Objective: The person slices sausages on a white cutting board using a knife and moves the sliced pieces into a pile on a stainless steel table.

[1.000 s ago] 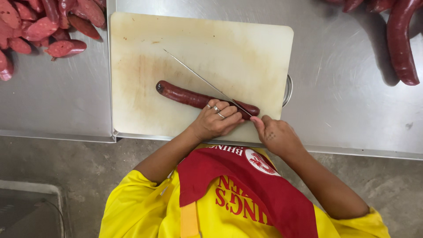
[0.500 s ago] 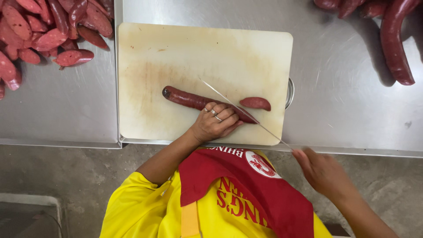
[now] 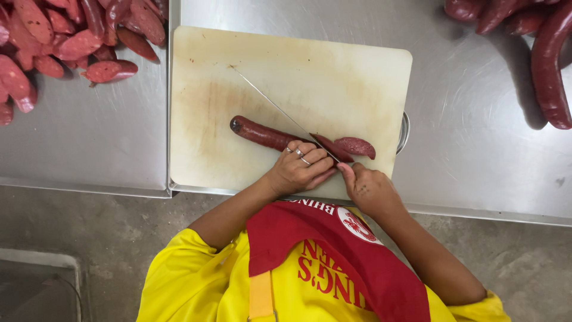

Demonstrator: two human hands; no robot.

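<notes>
Sausage [image 3: 262, 134], dark red and long, lies across the lower middle of the pale cutting board [image 3: 333, 77]. The left hand [image 3: 298, 172] presses down on its cut end, fingers [image 3: 314, 156] curled closed over it.

Half a second ago the right hand [image 3: 368, 189] was drawn back off the board's near edge, with the knife trailing. Now it has come back in beside the left hand, its fingers closed on the knife handle. The thin blade of the knife [image 3: 274, 104] again slants across the sausage, up and away towards the board's far left. One slanted slice [image 3: 357, 146] lies just right of the blade, roughly where it lay before. A second dark wedge [image 3: 329, 146] now shows between that slice and the left hand, so another cut appears to be in hand or just made.

The knife handle is hidden inside the right hand. The left fingers cover the sausage's cut end, so I cannot tell whether the wedge is fully severed. A heap of cut slices [image 3: 65, 42] at the far left and whole sausages [image 3: 545, 65] at the far right rest on the steel surface [image 3: 476, 137], both cut off by the frame. A curved metal rim [image 3: 405, 132] peeks from under the board's right edge, and what it belongs to is unclear.
</notes>
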